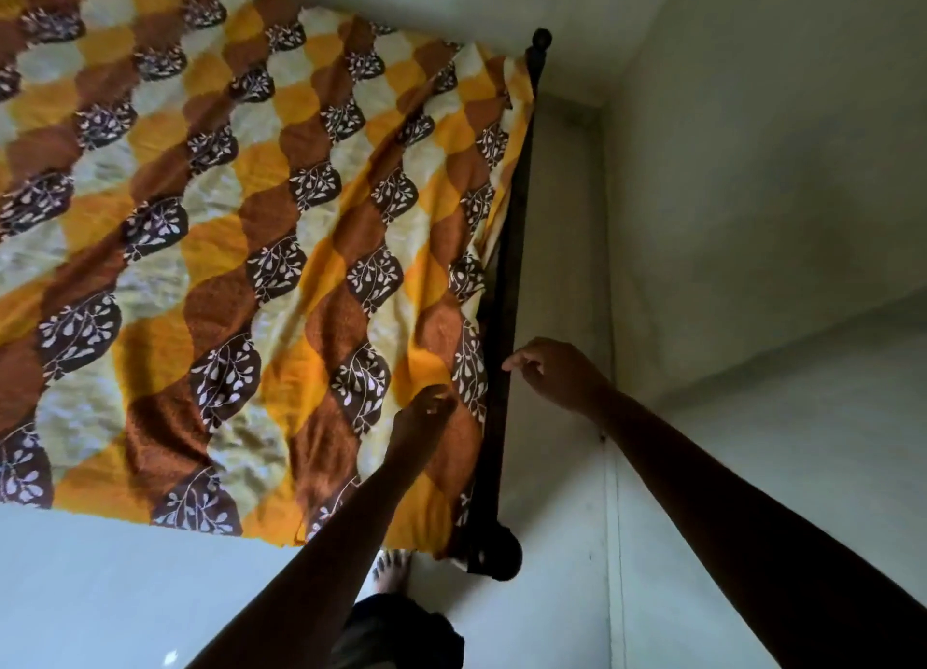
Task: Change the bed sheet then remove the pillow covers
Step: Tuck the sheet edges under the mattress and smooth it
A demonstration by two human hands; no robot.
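The left hand [426, 412] rests on the sheet [225, 217] near the bed's right edge; whether its fingers are grasping the cloth cannot be told. The right hand [554, 375] hovers beside the bed rail [504, 287], fingers loosely curled and released.

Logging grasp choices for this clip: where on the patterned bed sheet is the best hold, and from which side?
Probably the edge of the bed sheet along the dark bed rail, pinched from the rail side: the cloth bunches into folds there, while the middle lies flat. The right hand hovers nearest that edge.

Crinkled matt cloth bed sheet [261, 247] beside a dark wooden bed frame [506, 287]
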